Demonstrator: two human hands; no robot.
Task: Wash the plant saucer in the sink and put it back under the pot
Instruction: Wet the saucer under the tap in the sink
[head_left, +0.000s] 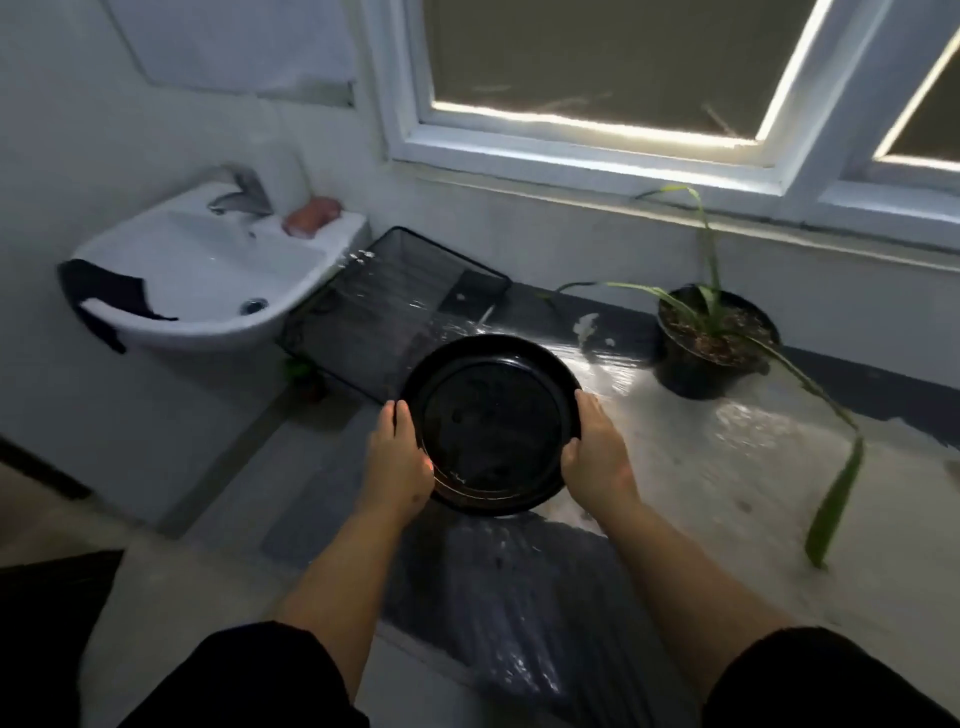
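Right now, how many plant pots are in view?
1. The black pot holding a long-leaved plant stands on the floor below the window, to the right of the saucer that both hands hold. Something small and green under the sink is too blurred to identify.

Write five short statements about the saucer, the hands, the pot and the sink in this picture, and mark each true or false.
1. Both hands grip the black saucer by its rim, left hand and right hand on opposite sides. True.
2. The pot stands on the saucer. False: it stands apart, to the right.
3. The sink is left of the saucer. True.
4. The saucer lies in the sink basin. False: it is held outside it.
5. A plant grows in the pot. True.
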